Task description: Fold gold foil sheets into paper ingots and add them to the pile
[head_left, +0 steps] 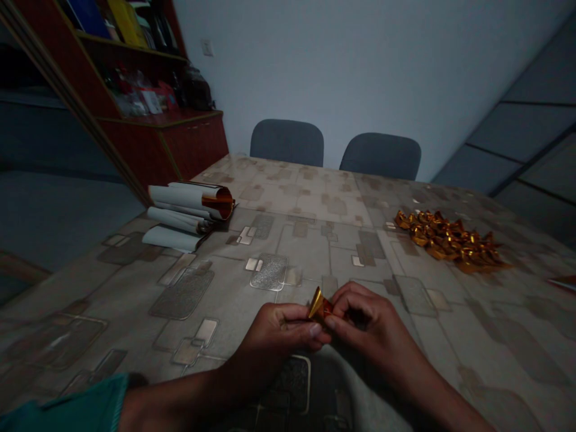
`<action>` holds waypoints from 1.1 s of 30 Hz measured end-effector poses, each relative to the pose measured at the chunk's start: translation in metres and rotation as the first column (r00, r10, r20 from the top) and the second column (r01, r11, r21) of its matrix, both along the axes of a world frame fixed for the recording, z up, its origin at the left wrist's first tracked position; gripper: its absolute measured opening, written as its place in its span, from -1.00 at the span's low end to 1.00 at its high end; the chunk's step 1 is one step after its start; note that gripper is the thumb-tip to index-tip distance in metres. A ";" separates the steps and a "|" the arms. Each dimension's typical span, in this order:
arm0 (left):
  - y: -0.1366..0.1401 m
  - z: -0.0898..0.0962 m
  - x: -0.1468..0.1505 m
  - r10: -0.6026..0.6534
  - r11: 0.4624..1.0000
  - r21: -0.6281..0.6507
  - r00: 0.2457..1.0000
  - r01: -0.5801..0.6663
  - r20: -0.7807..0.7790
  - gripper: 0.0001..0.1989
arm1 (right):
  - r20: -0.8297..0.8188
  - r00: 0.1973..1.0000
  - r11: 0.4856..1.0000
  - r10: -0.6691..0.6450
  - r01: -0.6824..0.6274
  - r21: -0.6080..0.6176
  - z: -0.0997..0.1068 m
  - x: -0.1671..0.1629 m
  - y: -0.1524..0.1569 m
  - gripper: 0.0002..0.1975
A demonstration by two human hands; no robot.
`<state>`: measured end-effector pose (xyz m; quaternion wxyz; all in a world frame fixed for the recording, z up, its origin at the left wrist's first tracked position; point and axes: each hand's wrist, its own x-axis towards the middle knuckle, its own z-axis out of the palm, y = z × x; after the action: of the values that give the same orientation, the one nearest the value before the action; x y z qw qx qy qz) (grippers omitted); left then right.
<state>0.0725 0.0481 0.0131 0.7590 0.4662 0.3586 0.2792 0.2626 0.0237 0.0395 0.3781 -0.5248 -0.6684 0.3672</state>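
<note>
Between my two hands is a small piece of folded gold foil paper, held up over the near part of the table. My left hand pinches its left side with thumb and fingers. On its right side, the thumb and curled fingers of my right hand close on the same piece. Part of the foil is hidden behind the fingers. Several finished-looking folded gold foil shapes sit in rows at the right of the table. At the left lies a stack of curled foil sheets, pale on the back and gold inside.
A patterned cloth covers the table. Two grey chairs stand at its far side against the wall. A red-brown cabinet with shelves of goods is at the back left. A flat reddish item lies at the right edge.
</note>
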 end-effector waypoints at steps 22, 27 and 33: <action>-0.001 0.004 0.001 -0.031 0.999 -0.035 0.999 0.032 0.040 -0.75 | 0.057 0.984 0.985 0.172 -0.172 -0.003 0.004 0.004 0.002 -0.85; 0.000 0.001 0.001 -0.007 0.997 -0.073 0.999 0.009 0.034 -0.70 | 0.104 0.980 0.985 0.167 -0.170 0.025 0.005 0.003 0.001 -0.83; 0.003 -0.002 0.002 0.076 0.987 -0.144 0.995 -0.066 0.062 -0.68 | 0.035 0.988 0.988 0.147 -0.149 0.033 0.013 0.002 -0.001 -0.89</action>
<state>0.0748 0.0513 0.0111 0.7914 0.3884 0.3682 0.2953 0.2648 0.0225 0.0523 0.3482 -0.4727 -0.7181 0.3736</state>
